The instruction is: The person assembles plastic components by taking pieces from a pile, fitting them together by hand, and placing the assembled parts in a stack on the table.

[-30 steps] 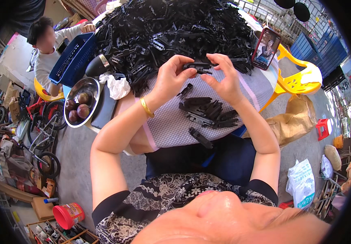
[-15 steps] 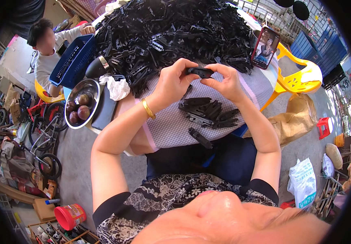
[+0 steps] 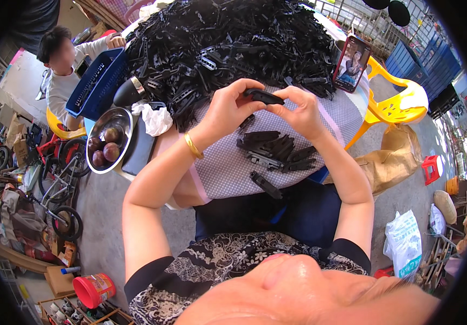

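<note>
A dark, elongated black plastic part [image 3: 266,97] is held up above the table between my two hands. My left hand [image 3: 232,107] pinches its left end, and my right hand [image 3: 300,111] grips its right end with thumb and fingers. Below them, a small cluster of similar black plastic parts [image 3: 277,149] lies on the dotted cloth [image 3: 220,168], with one single part [image 3: 266,184] nearer to me at the cloth's edge. Beyond my hands rises a large heap of black plastic parts [image 3: 233,38].
Left of the heap are a blue basket [image 3: 95,81], a steel bowl [image 3: 128,116] of round dark fruit and crumpled white tissue [image 3: 156,119]. A phone [image 3: 351,64] stands at the right, near a yellow chair [image 3: 399,103]. Another person [image 3: 60,81] sits at the far left.
The held part has tilted, its right end now lower and its left end showing more. Both hands keep hold of it in nearly the same place.
</note>
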Available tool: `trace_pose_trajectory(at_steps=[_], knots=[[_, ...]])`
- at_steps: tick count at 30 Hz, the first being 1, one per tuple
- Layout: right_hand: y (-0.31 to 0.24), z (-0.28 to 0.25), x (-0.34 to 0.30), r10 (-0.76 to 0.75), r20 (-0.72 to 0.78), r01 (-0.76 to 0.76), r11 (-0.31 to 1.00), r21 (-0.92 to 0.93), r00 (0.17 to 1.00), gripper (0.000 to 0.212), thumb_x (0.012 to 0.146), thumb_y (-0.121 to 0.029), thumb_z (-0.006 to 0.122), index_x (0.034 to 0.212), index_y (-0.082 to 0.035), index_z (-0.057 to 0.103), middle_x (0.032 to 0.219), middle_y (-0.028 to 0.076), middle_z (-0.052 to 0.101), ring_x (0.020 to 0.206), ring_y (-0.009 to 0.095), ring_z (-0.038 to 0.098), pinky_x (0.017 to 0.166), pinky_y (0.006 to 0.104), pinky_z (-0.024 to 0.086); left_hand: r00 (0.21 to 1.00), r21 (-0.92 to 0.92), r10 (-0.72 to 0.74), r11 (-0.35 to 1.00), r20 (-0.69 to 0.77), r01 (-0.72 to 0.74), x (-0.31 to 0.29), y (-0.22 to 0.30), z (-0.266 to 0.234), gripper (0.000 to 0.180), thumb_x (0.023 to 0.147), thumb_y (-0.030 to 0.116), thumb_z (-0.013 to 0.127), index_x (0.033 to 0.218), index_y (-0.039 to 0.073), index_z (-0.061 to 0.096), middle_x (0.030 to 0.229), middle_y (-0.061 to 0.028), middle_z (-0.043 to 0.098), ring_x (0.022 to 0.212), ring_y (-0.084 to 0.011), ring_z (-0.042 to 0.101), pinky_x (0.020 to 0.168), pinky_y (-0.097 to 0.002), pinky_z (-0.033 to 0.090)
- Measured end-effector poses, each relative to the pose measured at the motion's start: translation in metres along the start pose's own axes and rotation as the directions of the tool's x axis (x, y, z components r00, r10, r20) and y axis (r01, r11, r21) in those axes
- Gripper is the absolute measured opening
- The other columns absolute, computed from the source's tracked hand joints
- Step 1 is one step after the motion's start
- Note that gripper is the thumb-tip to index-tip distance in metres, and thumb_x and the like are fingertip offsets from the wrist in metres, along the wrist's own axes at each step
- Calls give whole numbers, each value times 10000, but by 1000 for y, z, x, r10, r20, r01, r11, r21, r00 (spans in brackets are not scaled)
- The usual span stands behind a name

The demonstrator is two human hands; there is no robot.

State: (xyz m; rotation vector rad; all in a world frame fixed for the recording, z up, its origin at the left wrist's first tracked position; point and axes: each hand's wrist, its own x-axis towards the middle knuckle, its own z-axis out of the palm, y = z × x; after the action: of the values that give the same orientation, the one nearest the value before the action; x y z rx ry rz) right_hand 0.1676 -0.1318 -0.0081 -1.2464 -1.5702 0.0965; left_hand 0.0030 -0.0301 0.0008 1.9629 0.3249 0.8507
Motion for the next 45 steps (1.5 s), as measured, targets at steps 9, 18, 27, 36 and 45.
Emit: trace_pose_trajectory(at_steps=[9,18,27,36,45], knots=[[0,-2,0,140,145,-151,986,67,980,238,745,-163,732,894,3,649,822,81,665,744,152,623,663,274,481,984,50,-155,987,92,151,2,6,-10,250,792,31,663,1023,-31,589,829,-48,642,736,-74,602,689,-202,502],[22,7,1,180,438,-385,810,442,881,278,913,-233,511,1014,-4,633,969,94,655,915,196,592,853,323,449,840,-81,-84,985,537,151,-5,30,-13,195,776,112,692,945,33,634,761,-16,621,676,-65,556,603,-222,465],[21,4,5,8,662,-65,996,62,750,248,782,-149,648,1013,-58,652,1002,106,645,904,248,561,825,345,434,863,180,-84,984,499,-8,8,25,-31,145,753,115,696,884,56,682,847,-54,636,766,-149,578,710,-282,462],[7,2,6,193,660,-337,937,97,726,292,749,-114,686,999,26,630,724,67,630,647,106,574,628,247,476,966,962,-247,274,71,0,4,-20,-58,213,674,138,704,854,45,638,920,-99,574,946,-276,511,812,-365,460],[13,1,3,467,432,-628,669,398,772,227,801,-56,634,1015,6,587,765,10,598,708,75,574,625,211,474,994,845,-11,528,108,-86,11,-11,-52,109,743,42,627,817,-32,597,824,-130,604,837,-277,565,770,-344,465]])
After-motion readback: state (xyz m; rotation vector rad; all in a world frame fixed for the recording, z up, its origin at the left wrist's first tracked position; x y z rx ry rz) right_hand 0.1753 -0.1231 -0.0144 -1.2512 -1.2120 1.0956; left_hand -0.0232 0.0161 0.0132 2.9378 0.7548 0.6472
